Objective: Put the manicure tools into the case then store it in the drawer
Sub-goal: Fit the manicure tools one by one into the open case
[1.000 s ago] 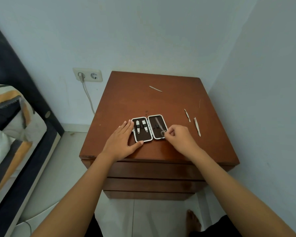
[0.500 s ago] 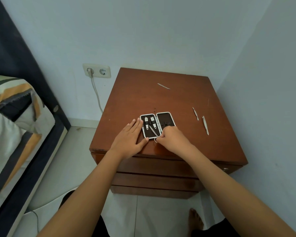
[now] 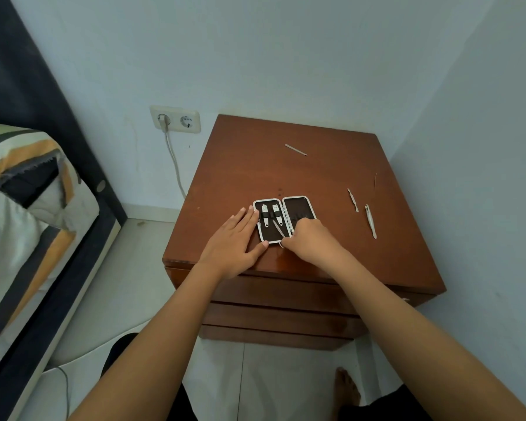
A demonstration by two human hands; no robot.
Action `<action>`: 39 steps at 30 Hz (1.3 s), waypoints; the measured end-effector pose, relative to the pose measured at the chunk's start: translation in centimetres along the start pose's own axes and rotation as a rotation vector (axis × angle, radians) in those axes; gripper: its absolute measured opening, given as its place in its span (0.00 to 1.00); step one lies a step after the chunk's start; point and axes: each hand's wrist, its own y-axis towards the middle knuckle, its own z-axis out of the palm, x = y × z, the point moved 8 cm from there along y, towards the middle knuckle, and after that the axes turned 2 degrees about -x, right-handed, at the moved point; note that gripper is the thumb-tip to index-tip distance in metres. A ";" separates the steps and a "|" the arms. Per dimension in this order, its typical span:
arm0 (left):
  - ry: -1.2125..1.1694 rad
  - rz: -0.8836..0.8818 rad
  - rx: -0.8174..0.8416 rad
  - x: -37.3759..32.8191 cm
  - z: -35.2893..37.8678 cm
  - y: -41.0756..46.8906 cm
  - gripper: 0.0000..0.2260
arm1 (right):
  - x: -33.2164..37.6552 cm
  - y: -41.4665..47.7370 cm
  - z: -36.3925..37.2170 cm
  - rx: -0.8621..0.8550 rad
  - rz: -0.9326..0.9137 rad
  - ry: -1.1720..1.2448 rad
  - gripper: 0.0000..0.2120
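An open manicure case [image 3: 298, 208], dark inside with a white rim, lies on the brown nightstand [image 3: 246, 177]. Two nail clippers [image 3: 270, 216] sit strapped in its left half. My left hand [image 3: 236, 243] lies flat, fingers spread, against the case's left edge. My right hand [image 3: 312, 241] pinches small scissors [image 3: 278, 229] that lie slanted across the left half, with a finger ring at the case's front edge. Loose tools rest on the top: a thin file [image 3: 296, 150] at the back, a cuticle pusher [image 3: 353, 199] and tweezers [image 3: 370, 220] at the right.
Drawer fronts [image 3: 280, 299] stack below the nightstand's front edge. A wall socket [image 3: 175, 119] with a plugged cable is on the left wall, a bed with striped bedding [image 3: 19, 189] further left. The right wall stands close to the nightstand. A bare foot [image 3: 346, 387] rests on the tiled floor.
My right hand moved the scissors from the case's right half to the left half, laying them slanted there. My left hand stayed on the case's left edge. The camera view shifted slightly.
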 end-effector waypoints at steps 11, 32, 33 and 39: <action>0.016 0.026 0.004 0.0 0.2 0.0 0.37 | 2.6 -0.7 -0.5 -0.299 -0.249 -0.034 0.07; 0.023 -0.016 -0.047 0.0 0.1 0.1 0.40 | -15.4 1.4 -7.9 -0.579 0.159 0.111 0.14; 0.023 -0.018 -0.048 0.1 0.1 0.1 0.40 | -15.5 1.7 -8.0 -0.586 0.157 0.125 0.11; 0.018 -0.027 -0.043 0.1 0.0 0.1 0.40 | -14.4 3.4 -9.7 -0.581 0.176 0.365 0.06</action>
